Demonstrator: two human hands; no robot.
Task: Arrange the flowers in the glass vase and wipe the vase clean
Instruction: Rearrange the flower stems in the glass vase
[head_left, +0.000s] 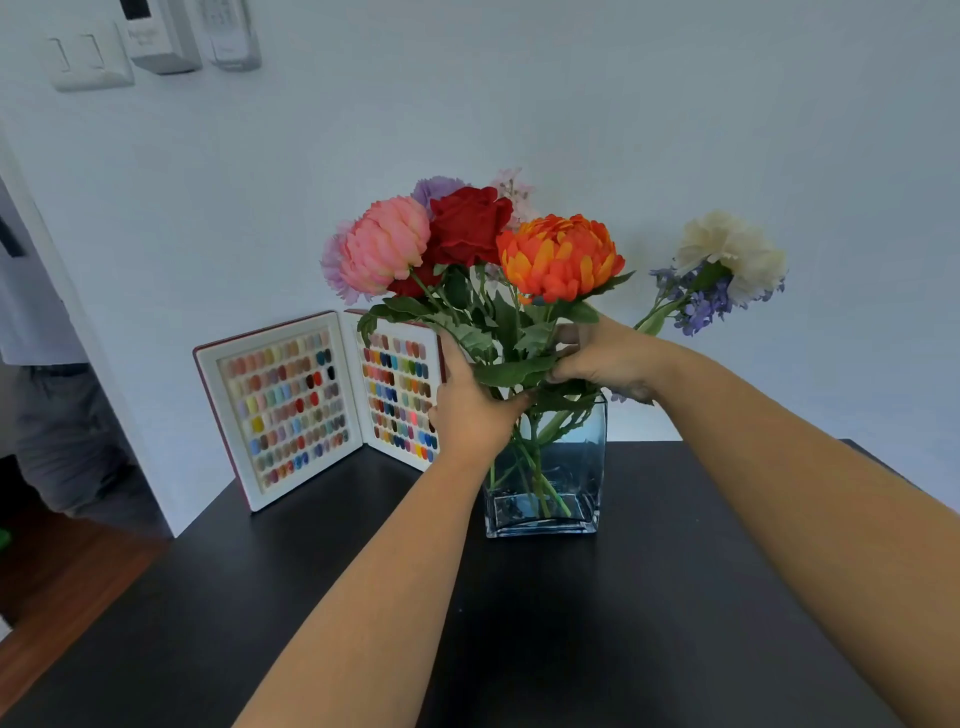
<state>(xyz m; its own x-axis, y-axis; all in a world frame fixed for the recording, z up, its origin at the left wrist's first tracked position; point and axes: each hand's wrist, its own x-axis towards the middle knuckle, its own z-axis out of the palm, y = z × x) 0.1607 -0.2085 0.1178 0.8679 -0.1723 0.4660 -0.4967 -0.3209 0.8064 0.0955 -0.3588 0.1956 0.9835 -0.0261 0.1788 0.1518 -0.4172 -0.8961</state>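
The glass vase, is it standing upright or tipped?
Upright: the glass vase rests flat on the black table, stems inside.

Clear, glossy glass vase (550, 467), lower centre; matt black tabletop (649, 649), smooth; flower petals (558, 257), possibly fabric; glossy colour swatches in the display book (291, 410), left of centre.

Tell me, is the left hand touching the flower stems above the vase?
Touching. The head view shows the left hand wrapped around the flower stems just above the glass vase rim, fingers pressed into the leaves with no gap.
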